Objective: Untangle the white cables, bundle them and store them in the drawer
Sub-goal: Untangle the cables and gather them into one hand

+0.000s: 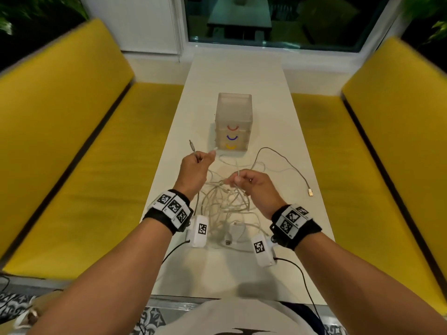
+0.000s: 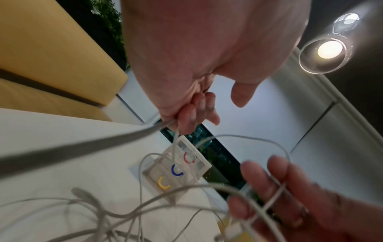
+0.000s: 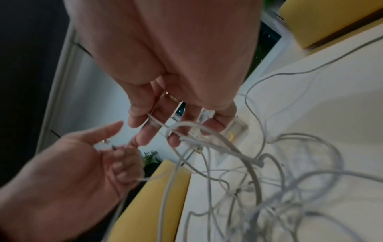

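— Where were the cables (image 1: 226, 204)?

— In a loose tangle on the white table (image 1: 244, 76), between the two wrists and just in front of the person. Several strands rose from the heap to both hands. One strand looped off to the right and ended in a USB plug (image 1: 311, 192) lying flat on the table, apart from the heap.

— And the left hand (image 1: 196, 169)?

— Raised over the table, fingers curled round a cable. A jack plug (image 1: 191, 145) stuck out past its knuckles, and a second cable end poked out at the thumb side, toward the drawers.

— The right hand (image 1: 254, 183)?

— Lower and nearer the heap, pinching a strand between thumb and fingers (image 3: 145, 135). The wrist view showed more cable draped across those fingers.

— The drawers?

— A small frosted drawer unit (image 1: 233, 124) stood farther back on the table, beyond the hands. Three drawers, all shut, with handles red (image 1: 232, 128), blue (image 1: 232, 138) and yellow (image 1: 230, 147) from top to bottom.

— Anything else around?

— Yellow benches (image 1: 79, 153) on both sides of the table and a dark window (image 1: 278, 18) behind.
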